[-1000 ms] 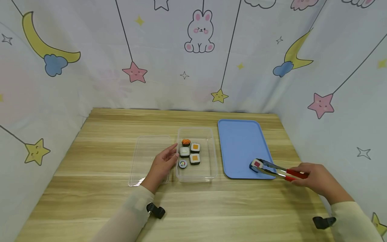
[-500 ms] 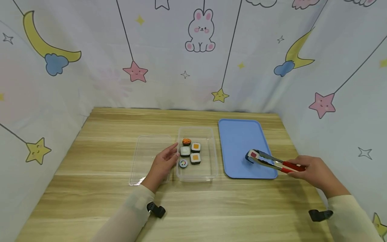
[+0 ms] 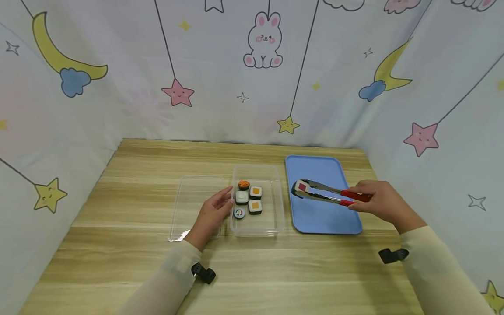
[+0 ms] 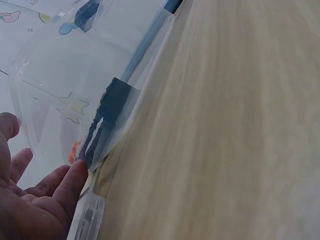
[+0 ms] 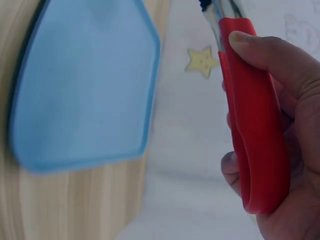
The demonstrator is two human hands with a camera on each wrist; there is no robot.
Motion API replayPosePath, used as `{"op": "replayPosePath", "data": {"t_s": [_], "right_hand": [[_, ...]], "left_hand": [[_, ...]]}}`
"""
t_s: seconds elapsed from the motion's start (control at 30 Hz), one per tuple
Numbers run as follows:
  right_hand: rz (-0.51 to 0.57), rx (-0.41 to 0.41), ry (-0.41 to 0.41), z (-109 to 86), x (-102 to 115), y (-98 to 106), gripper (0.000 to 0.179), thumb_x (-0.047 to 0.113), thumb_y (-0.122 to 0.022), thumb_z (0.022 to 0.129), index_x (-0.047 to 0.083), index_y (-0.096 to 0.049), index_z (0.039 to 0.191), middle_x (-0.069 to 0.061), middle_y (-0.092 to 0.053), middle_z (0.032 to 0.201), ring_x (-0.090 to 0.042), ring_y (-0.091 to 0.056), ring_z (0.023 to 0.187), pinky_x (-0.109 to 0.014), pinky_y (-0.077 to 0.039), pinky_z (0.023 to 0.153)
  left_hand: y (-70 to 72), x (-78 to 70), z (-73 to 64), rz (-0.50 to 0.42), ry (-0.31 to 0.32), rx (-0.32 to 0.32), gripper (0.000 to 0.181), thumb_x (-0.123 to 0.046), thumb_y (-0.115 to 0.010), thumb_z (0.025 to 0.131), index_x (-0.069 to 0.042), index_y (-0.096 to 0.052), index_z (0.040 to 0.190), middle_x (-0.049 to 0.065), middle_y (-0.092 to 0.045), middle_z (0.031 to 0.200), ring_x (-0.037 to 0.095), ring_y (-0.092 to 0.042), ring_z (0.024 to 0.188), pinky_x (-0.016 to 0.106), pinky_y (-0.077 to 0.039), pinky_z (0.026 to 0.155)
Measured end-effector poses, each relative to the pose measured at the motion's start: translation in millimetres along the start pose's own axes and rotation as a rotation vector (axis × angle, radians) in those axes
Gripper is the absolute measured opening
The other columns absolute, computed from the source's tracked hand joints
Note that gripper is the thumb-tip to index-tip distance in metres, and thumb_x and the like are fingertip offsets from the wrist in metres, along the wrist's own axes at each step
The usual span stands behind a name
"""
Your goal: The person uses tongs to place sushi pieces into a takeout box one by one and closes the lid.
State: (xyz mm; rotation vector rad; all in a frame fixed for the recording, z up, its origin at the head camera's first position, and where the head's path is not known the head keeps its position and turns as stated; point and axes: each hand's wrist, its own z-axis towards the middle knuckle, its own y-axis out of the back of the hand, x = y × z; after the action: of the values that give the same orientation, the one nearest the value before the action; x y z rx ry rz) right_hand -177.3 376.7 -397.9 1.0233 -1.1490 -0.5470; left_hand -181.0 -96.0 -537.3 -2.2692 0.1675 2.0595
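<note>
My right hand (image 3: 378,200) grips red-handled tongs (image 5: 255,110). Their tips hold a sushi roll (image 3: 302,187) with a dark red centre above the left part of the blue tray (image 3: 327,218). My left hand (image 3: 212,213) touches the left wall of a clear plastic container (image 3: 271,216) with extended fingers. Inside the container sit several sushi pieces: an orange-topped one (image 3: 243,185), a white-topped one (image 3: 242,197), two orange-centred rolls (image 3: 255,206), and a small round roll (image 3: 239,213). The roll in the tongs is out of sight in the right wrist view.
A clear lid (image 3: 189,205) lies flat left of the container, partly under the left hand and forearm. The wooden table (image 3: 283,271) ends at a patterned cloth backdrop (image 3: 220,118) behind and at the sides.
My right hand has carried the tongs and the red-centred roll left and away from me, from the tray's near right part to its left edge. The left hand has stayed at the container.
</note>
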Motion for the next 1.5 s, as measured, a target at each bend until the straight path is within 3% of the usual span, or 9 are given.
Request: {"op": "replayPosePath", "data": {"t_s": [0.23, 0.63, 1.03, 1.3, 1.5], "right_hand": [[0.022, 0.081, 0.090, 33.0, 29.5, -21.1, 0.038, 0.020, -0.093, 0.079, 0.015, -0.082, 0.115, 0.009, -0.070, 0.098, -0.017, -0.058, 0.078, -0.027, -0.052, 0.060], [-0.090, 0.255, 0.268, 73.3, 76.2, -51.7, 0.033, 0.020, -0.092, 0.079, 0.019, -0.082, 0.110, 0.017, -0.065, 0.090, -0.010, -0.062, 0.083, -0.031, -0.055, 0.072], [-0.192, 0.368, 0.340, 93.9, 104.9, -56.2, 0.032, 0.021, -0.092, 0.079, 0.017, -0.083, 0.110, 0.016, -0.065, 0.087, -0.010, -0.059, 0.079, -0.031, -0.053, 0.072], [-0.231, 0.387, 0.327, 97.8, 112.9, -58.5, 0.031, 0.022, -0.093, 0.077, 0.020, -0.084, 0.107, 0.017, -0.065, 0.086, -0.006, -0.057, 0.079, -0.030, -0.053, 0.072], [-0.205, 0.361, 0.319, 94.9, 106.6, -55.9, 0.034, 0.024, -0.093, 0.077, 0.022, -0.083, 0.110, 0.016, -0.064, 0.087, -0.010, -0.059, 0.081, -0.032, -0.053, 0.073]], "left_hand": [[-1.1, -0.8, -0.3, 0.018, -0.007, 0.003, 0.053, -0.021, -0.068, 0.102, -0.018, -0.053, 0.154, 0.019, -0.056, 0.147, 0.032, -0.059, 0.130, 0.028, -0.055, 0.093], [-1.0, -1.4, -0.8, 0.020, -0.009, 0.011, 0.054, -0.023, -0.069, 0.102, -0.017, -0.052, 0.154, 0.019, -0.056, 0.148, 0.031, -0.059, 0.131, 0.032, -0.055, 0.096], [0.3, -1.6, -0.6, 0.034, 0.011, 0.001, 0.054, -0.025, -0.069, 0.102, -0.019, -0.053, 0.154, 0.017, -0.057, 0.147, 0.030, -0.059, 0.132, 0.037, -0.054, 0.100], [-1.3, -1.5, -1.3, 0.033, 0.004, -0.005, 0.053, -0.021, -0.067, 0.103, -0.017, -0.053, 0.154, 0.018, -0.057, 0.147, 0.031, -0.059, 0.132, 0.036, -0.054, 0.100], [-1.2, -1.0, -1.6, 0.016, 0.003, -0.016, 0.053, -0.020, -0.067, 0.103, -0.016, -0.053, 0.154, 0.020, -0.057, 0.147, 0.032, -0.059, 0.131, 0.031, -0.055, 0.097]]}}
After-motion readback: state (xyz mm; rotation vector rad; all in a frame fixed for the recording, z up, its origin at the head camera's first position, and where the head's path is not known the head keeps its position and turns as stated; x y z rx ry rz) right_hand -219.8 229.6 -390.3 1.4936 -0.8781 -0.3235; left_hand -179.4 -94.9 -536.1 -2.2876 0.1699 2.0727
